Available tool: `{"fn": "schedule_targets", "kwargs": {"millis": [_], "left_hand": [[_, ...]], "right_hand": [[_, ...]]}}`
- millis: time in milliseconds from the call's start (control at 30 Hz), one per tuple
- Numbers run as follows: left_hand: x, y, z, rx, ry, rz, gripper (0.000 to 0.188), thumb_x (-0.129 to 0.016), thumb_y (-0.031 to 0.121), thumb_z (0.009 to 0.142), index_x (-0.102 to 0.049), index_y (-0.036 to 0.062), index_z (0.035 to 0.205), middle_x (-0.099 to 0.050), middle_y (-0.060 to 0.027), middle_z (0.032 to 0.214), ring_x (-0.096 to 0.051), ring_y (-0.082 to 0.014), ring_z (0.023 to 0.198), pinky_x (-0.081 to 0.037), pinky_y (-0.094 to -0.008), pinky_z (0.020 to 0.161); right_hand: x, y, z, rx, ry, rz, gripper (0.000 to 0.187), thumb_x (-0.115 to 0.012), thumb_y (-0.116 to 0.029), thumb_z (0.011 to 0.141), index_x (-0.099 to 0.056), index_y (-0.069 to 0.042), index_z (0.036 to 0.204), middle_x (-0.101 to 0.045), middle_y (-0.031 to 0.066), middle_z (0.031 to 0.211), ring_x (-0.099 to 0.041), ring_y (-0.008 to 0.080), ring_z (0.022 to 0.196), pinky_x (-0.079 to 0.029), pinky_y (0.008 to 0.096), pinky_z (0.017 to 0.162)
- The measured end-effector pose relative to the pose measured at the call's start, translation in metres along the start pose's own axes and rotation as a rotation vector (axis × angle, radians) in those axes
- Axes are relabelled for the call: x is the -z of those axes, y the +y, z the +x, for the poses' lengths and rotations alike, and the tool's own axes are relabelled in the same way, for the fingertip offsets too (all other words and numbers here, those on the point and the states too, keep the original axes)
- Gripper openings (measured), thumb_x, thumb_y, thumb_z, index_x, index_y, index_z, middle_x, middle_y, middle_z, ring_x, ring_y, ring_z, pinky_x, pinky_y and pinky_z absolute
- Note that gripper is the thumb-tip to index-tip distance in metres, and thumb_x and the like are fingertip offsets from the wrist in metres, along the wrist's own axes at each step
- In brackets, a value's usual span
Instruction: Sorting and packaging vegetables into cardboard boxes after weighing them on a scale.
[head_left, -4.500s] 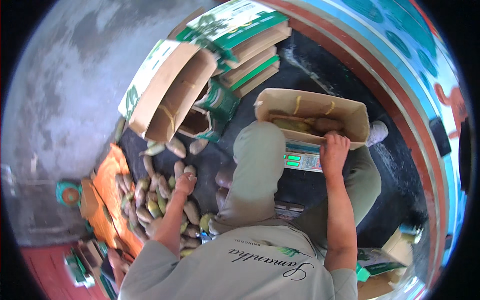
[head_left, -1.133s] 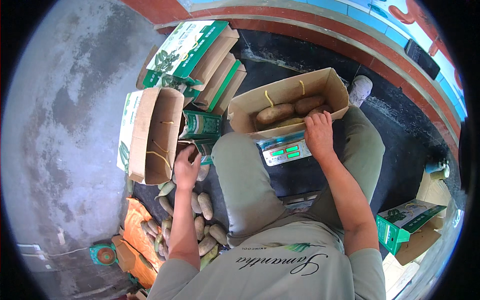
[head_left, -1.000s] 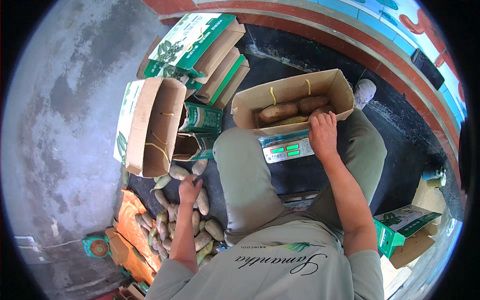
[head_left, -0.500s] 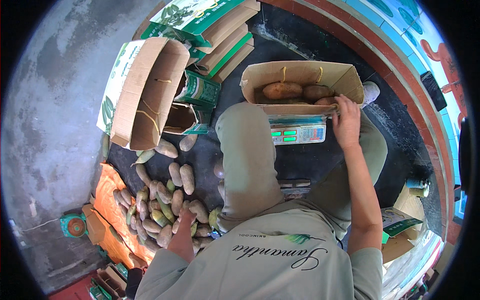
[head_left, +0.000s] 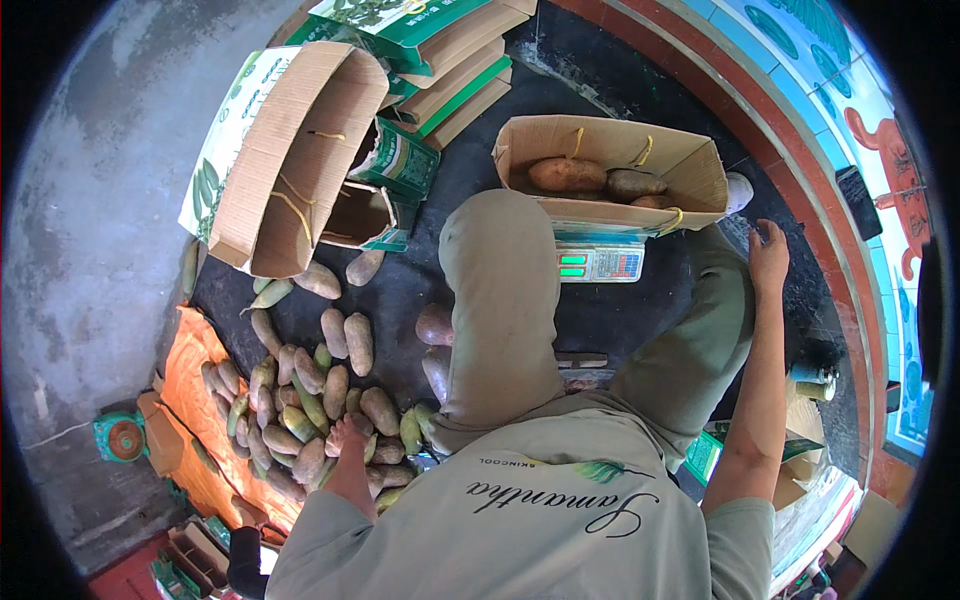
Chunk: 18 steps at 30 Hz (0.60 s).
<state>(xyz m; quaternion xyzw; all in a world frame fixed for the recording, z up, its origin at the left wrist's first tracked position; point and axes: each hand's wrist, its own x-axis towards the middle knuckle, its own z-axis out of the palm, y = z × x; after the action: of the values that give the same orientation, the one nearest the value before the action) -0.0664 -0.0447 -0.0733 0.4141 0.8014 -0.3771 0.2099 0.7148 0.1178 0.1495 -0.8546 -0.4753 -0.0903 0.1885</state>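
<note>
My left hand (head_left: 348, 437) is down in a heap of long brown and green gourds (head_left: 311, 408), its fingers curled over one brown gourd; the fingertips are partly hidden. My right hand (head_left: 768, 258) hangs beside my bent right knee, fingers loosely bent and apart, with nothing in it. In front of me an open cardboard carton (head_left: 620, 217) with yellow cord handles sits on a digital scale (head_left: 600, 264) with green-lit displays. Inside the carton lie several brown gourds (head_left: 567, 175); its bottom is mostly hidden.
A tall open carton (head_left: 300, 160) stands at the left beside green boxes (head_left: 400, 165) and stacked cartons (head_left: 465, 75). Loose gourds (head_left: 358, 343) lie on the dark floor. An orange sheet (head_left: 190, 345) borders the heap. A low curved ledge (head_left: 800, 170) runs along the right.
My right hand has let go of the carton's near rim and moved right and down, away from it. My left hand stays at the heap, slightly lower left. The view has shifted a little.
</note>
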Motion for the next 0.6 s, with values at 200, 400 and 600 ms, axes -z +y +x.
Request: {"fn": "schedule_targets", "kwargs": {"millis": [200,400,600], "left_hand": [[-0.043,-0.03,0.03,0.031,0.164,0.088,0.079,-0.076,0.03,0.068,-0.036,0.0239,0.135,-0.04,-0.0035,0.137,-0.036,-0.0256,0.129,-0.034,-0.0472,0.101],[0.013,0.004,-0.005,-0.043,-0.017,0.305,0.056,-0.061,0.029,0.082,-0.04,0.02,0.134,-0.04,-0.0072,0.137,-0.035,-0.0273,0.128,-0.035,-0.0458,0.098],[-0.033,-0.023,0.033,-0.004,0.075,-0.039,0.048,-0.059,0.027,0.084,-0.043,0.0183,0.129,-0.044,-0.0093,0.132,-0.038,-0.0271,0.127,-0.035,-0.0497,0.099]], "right_hand": [[-0.004,-0.016,0.001,-0.039,-0.093,0.041,0.022,-0.061,-0.017,0.083,-0.063,-0.007,0.102,-0.062,0.0152,0.102,-0.06,0.0335,0.094,-0.047,0.0409,0.083],[0.004,-0.016,-0.007,0.035,-0.029,-0.032,0.02,-0.06,-0.017,0.083,-0.063,-0.007,0.1,-0.062,0.0148,0.099,-0.06,0.0327,0.092,-0.047,0.0413,0.08],[-0.001,-0.025,-0.006,0.069,-0.036,-0.044,0.021,-0.061,-0.017,0.082,-0.064,-0.006,0.099,-0.062,0.0145,0.1,-0.059,0.0324,0.095,-0.048,0.0414,0.082]]}}
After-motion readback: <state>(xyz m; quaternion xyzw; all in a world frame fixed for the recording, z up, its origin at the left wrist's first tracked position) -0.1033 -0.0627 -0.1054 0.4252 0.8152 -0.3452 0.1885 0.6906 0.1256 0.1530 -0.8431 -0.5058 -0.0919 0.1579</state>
